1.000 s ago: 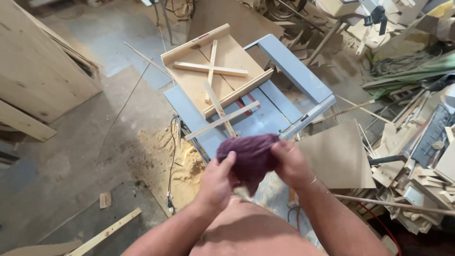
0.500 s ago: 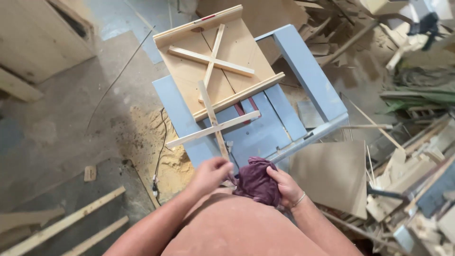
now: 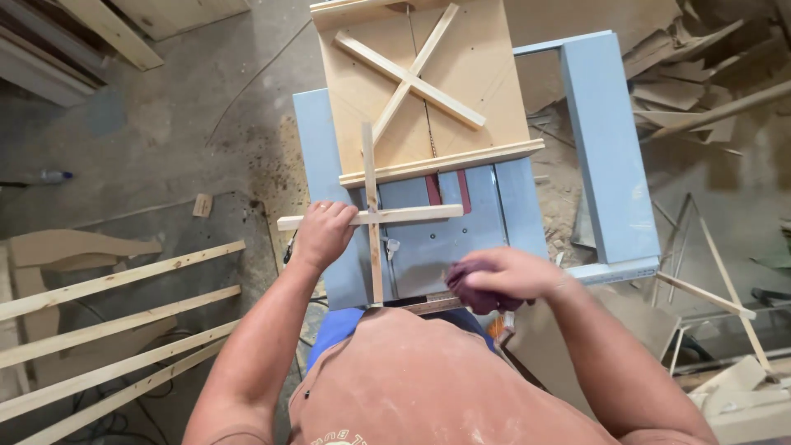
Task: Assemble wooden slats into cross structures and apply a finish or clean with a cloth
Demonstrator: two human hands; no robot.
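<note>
Standing at the near edge of a blue table saw [image 3: 606, 148], the person has both hands over its top. The left hand [image 3: 323, 233] lies on the left end of a thin wooden slat [image 3: 371, 217] that runs crosswise over the saw top; the fingers are curled down over the slat and closed on it. A second slat [image 3: 371, 206] lies lengthwise, crossing the first at right angles and touching it, so the two form a cross just beside the left hand.

The right hand [image 3: 507, 276] is at the near right part of the saw top, fingers bunched tight around a dark purple cloth [image 3: 471, 290], which shows beneath the palm and knuckles. Whether the cloth touches the saw top cannot be told.

Beyond the crossed slats sits a plywood sled [image 3: 486, 91] on the saw top, with a fence rail along its near edge and two slats fixed on it in an X.

On the concrete floor to the left lie four long wooden battens [image 3: 115, 330], roughly parallel, well apart from the saw. A small wood offcut [image 3: 202, 204] lies nearer the saw's left side. Sawdust is spread around the saw's base. Scrap boards are heaped to the right.
</note>
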